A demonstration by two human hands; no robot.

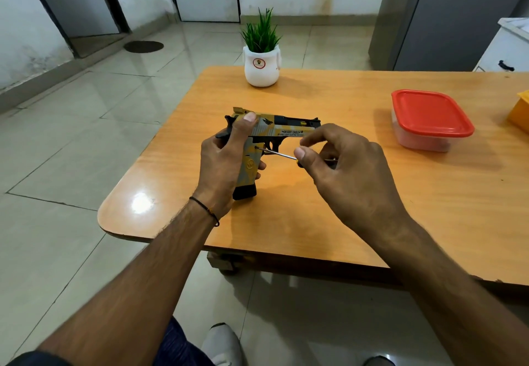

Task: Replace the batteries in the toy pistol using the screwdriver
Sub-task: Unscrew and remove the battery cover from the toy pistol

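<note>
Two hands: left hand (226, 159) and right hand (352, 171), both raised over the table (315, 217), each busy with one thing.
Left hand: wrapped round the grip of the pistol (286, 131) from the rear, thumb laid up along the slide, fingertips showing on the grip's far side.
Pistol: yellow, grey and black; held upright, muzzle pointing right, black magazine base lowest and close to the tabletop; whether it touches cannot be told.
Right hand: thumb and fingers pinch the handle of the screwdriver (279, 154); most of the handle is hidden by them.
Screwdriver: thin metal shaft slanting up to the left, tip at a spot on the upper grip, just behind the trigger.
Table: orange wood, rounded near-left corner.
Plant (262, 65): green tuft in a white pot at the far edge, well apart from the pistol.
Box (429, 116): clear, red lid on, off to the right.
Yellow thing (521, 111): cut off by the right edge; what it is cannot be told.
Thread (206, 208): dark, round the left wrist.
</note>
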